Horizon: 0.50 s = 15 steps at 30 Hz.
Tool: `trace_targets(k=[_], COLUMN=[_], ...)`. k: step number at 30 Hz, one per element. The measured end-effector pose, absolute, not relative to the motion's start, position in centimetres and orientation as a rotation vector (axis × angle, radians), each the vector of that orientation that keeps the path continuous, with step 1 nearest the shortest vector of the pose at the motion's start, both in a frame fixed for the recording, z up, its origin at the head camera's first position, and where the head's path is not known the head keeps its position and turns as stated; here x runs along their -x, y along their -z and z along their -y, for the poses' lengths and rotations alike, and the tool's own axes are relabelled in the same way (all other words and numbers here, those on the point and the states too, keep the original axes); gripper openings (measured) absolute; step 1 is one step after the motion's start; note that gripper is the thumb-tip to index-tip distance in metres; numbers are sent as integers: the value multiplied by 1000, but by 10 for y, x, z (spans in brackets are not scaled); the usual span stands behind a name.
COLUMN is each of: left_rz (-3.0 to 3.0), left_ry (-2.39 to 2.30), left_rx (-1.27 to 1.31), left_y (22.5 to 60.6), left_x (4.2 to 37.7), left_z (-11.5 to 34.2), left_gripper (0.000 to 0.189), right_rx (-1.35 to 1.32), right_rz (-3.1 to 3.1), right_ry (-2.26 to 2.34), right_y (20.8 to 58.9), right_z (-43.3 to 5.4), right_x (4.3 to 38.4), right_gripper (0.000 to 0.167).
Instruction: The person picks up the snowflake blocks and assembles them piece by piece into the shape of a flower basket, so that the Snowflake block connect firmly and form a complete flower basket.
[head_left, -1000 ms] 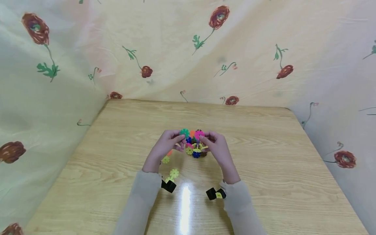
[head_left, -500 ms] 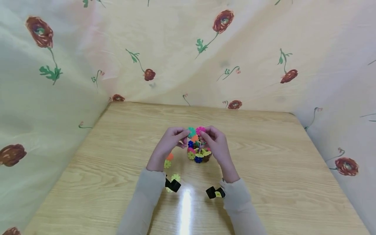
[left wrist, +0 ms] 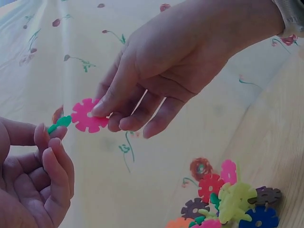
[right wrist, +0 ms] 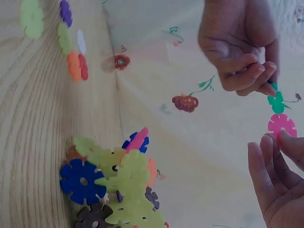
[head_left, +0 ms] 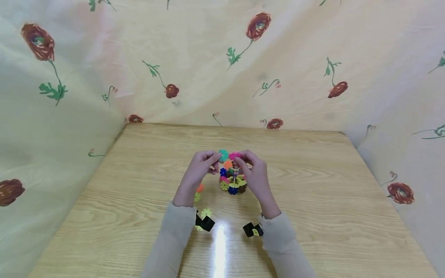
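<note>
In the head view my left hand [head_left: 199, 170] pinches a green notched plastic disc [head_left: 223, 155] between thumb and fingers. Beside it, my right hand [head_left: 256, 173] pinches a pink notched disc [head_left: 234, 155]. The left wrist view has the green disc [left wrist: 61, 124] nearly edge-on, meeting the rim of the flat-facing pink disc [left wrist: 81, 118]. Whether their notches interlock, I cannot tell. Both discs are held up above a cluster of notched discs [head_left: 233, 190] in yellow, blue, brown, orange and pink. Several of its pieces appear joined; my right hand partly hides it in the head view.
Left of the cluster lie more discs: an orange one [head_left: 199, 188] and yellow ones [head_left: 206, 212], partly behind the left arm. The right wrist view adds purple [right wrist: 66, 13], white and red discs. Flowered cloth [head_left: 194, 58] walls the wooden table [head_left: 313, 185].
My hands have drawn closer together, narrowing the gap between the green and pink discs. Both hands keep their pinch. The cluster stays on the table; the head view has shifted slightly.
</note>
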<state>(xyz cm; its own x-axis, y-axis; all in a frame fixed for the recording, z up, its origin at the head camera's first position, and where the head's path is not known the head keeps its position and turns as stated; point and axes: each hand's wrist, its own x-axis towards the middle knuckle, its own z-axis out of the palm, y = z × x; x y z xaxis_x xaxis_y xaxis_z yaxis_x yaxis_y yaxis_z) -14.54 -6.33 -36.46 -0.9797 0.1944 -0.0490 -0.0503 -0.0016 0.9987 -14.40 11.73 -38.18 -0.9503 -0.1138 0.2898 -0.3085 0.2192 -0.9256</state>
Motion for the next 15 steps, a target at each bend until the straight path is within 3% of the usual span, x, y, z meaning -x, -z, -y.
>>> trace_targets(k=[15], left_rz=[-2077], left_ry=[-2095], left_rx=[-111], left_y=[363], left_x=[149], left_z=[63], left_gripper=[30], right_rx=[-473], right_rz=[2320], right_ry=[-1702], right_y=[379], right_z=[-115], right_x=[147], right_gripper=[15])
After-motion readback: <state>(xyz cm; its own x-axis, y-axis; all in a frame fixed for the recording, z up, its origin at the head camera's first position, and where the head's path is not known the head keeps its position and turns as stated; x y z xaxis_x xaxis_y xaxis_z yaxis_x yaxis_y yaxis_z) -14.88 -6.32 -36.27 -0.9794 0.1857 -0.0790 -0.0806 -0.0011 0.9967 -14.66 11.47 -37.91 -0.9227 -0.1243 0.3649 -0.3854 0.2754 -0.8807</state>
